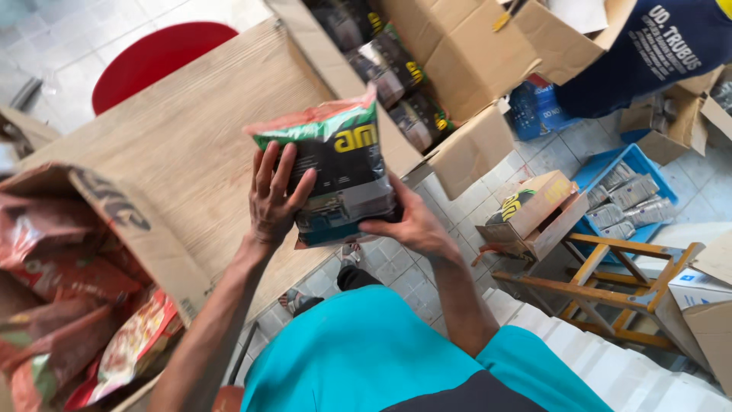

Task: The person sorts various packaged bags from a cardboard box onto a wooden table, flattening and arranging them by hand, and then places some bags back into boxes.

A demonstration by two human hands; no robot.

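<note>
Over the near edge of the pale wood-grain table (191, 130), both hands are wrapped round a glossy black, green and red plastic packet (339, 172), a soft pillow-shaped bag held up just past the table's edge, at about the middle of the view. The left hand (276, 200) lies flat against the packet's left face with fingers spread and pointing to twelve o'clock, thumb hooked on the front; the right hand (412, 223) cups the lower corner at about five o'clock, fingers curled under and closed on it. The film looks slick and crinkly, so I would judge it light to middling in weight, yielding under pressure and apt to slide if pinched at one spot only; a two-sided hold low on the body, as here, seems surest, and the sealed top flap at twelve o'clock would also serve. At nine o'clock an open brown cardboard box (114, 206) holds red foil bags (69, 282); at one o'clock a second open cardboard carton (457, 53) shows like dark packets (385, 65) in a row.
</note>
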